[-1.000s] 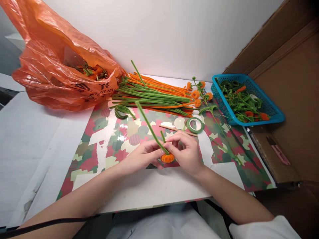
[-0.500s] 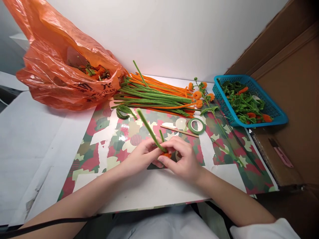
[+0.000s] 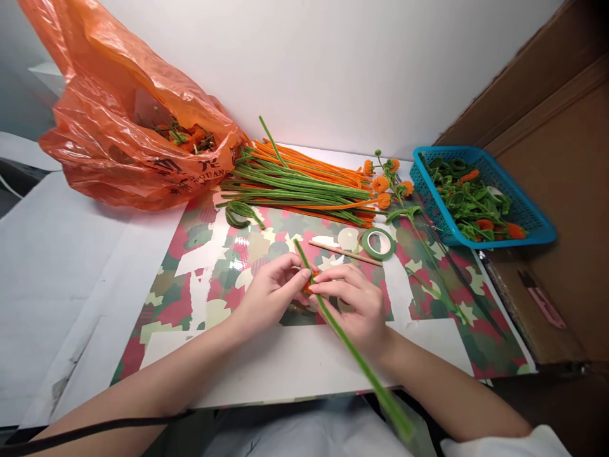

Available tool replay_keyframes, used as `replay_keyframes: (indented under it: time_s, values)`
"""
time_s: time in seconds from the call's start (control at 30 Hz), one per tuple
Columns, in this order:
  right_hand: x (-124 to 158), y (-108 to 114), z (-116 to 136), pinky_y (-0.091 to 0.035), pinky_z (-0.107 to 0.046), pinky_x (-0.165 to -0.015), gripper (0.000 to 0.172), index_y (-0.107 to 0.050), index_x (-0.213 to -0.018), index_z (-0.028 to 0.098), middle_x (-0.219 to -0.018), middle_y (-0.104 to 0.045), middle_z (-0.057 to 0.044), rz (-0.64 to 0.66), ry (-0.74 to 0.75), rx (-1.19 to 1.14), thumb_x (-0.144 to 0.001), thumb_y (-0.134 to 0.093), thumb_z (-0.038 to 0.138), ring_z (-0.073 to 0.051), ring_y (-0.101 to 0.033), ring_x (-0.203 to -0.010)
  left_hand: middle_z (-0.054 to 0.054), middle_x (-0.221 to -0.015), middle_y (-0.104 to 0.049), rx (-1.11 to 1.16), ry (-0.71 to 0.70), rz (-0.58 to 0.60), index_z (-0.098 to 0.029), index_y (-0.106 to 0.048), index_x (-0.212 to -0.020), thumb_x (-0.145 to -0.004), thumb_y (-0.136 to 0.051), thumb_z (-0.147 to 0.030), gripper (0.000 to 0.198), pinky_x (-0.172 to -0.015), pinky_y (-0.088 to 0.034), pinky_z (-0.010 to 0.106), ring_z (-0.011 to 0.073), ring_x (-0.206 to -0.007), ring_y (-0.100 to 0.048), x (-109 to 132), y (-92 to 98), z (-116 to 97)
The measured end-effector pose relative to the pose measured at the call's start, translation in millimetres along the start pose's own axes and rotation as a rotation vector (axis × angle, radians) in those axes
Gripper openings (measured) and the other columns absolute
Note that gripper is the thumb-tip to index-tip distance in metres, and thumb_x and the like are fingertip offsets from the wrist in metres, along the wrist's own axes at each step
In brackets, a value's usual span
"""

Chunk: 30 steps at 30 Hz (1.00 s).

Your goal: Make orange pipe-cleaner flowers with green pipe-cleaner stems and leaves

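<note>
My left hand (image 3: 266,297) and my right hand (image 3: 356,304) meet over the patterned mat (image 3: 209,279), both pinched on a small orange pipe-cleaner ball (image 3: 308,284) with a long green pipe cleaner (image 3: 352,349) through it. The green stem runs from just above my fingers down toward me, past my right wrist, its near end blurred. The orange ball is mostly hidden between my fingers.
A bundle of green and orange pipe cleaners (image 3: 295,184) lies behind my hands, beside an orange plastic bag (image 3: 128,139). A roll of green tape (image 3: 378,243) and a wooden stick (image 3: 345,251) sit close by. A blue basket (image 3: 480,197) of finished pieces stands right, before a cardboard wall (image 3: 547,127).
The long green stem pointed up and away to the left before; now it has swung round and points down toward me. My hands stayed together on the orange ball.
</note>
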State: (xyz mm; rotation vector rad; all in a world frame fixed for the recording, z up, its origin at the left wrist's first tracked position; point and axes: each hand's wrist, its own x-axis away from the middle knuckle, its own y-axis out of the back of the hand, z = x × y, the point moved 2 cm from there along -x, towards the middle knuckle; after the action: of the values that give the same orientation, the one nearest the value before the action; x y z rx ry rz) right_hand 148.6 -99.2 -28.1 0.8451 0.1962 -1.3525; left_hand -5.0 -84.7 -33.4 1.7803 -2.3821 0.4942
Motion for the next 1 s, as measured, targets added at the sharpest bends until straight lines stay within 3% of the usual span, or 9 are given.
replay_keyframes:
  time_s: [0.27,0.57,0.67,0.83,1.0]
  values:
    - [-3,2,4,-0.056,-0.036,-0.069,0.019,-0.064,-0.081,0.025,-0.076,-0.073,-0.003,-0.039,-0.035,-0.085,-0.077,-0.058,0.007,-0.019,-0.070,-0.073,0.000,-0.076,-0.061,-0.086,-0.077,-0.030,-0.018,-0.058,-0.079,-0.083,-0.065,-0.042,0.025,-0.057,-0.057,0.024,0.0116,-0.059,-0.062,4,0.4,4]
    - [-1,1,-5,-0.058,-0.034,-0.069,0.016,-0.066,-0.072,0.023,-0.077,-0.073,-0.004,-0.064,-0.286,-0.308,-0.075,-0.064,0.007,-0.019,-0.069,-0.075,0.000,-0.073,-0.059,-0.211,-0.186,-0.062,-0.018,-0.057,-0.080,-0.089,-0.057,-0.036,0.020,-0.056,-0.055,0.024,0.0129,-0.061,-0.060,5,3.5,4]
    - [-1,0,-6,-0.057,-0.034,-0.071,0.014,-0.065,-0.071,0.022,-0.076,-0.073,-0.004,-0.031,-0.326,-0.357,-0.076,-0.064,0.010,-0.019,-0.069,-0.076,0.001,-0.077,-0.059,-0.257,-0.221,-0.046,-0.019,-0.058,-0.081,-0.091,-0.055,-0.033,0.017,-0.057,-0.054,0.024,0.0131,-0.063,-0.060,5,3.7,5]
    - [1,-2,-13,-0.056,-0.031,-0.072,0.008,-0.064,-0.072,0.022,-0.077,-0.070,-0.002,0.030,-0.517,-0.516,-0.078,-0.066,0.016,-0.017,-0.067,-0.077,0.001,-0.078,-0.058,-0.418,-0.349,-0.014,-0.019,-0.060,-0.083,-0.093,-0.050,-0.027,0.016,-0.058,-0.048,0.022,0.0130,-0.067,-0.056,4,3.9,5]
    - [2,-4,-18,-0.054,-0.029,-0.068,0.007,-0.064,-0.075,0.021,-0.077,-0.068,-0.002,0.018,-0.631,-0.592,-0.075,-0.071,0.023,-0.016,-0.065,-0.075,0.000,-0.075,-0.057,-0.460,-0.430,-0.022,-0.019,-0.058,-0.082,-0.094,-0.049,-0.023,0.016,-0.055,-0.045,0.022,0.0123,-0.065,-0.055,2,4.5,7]
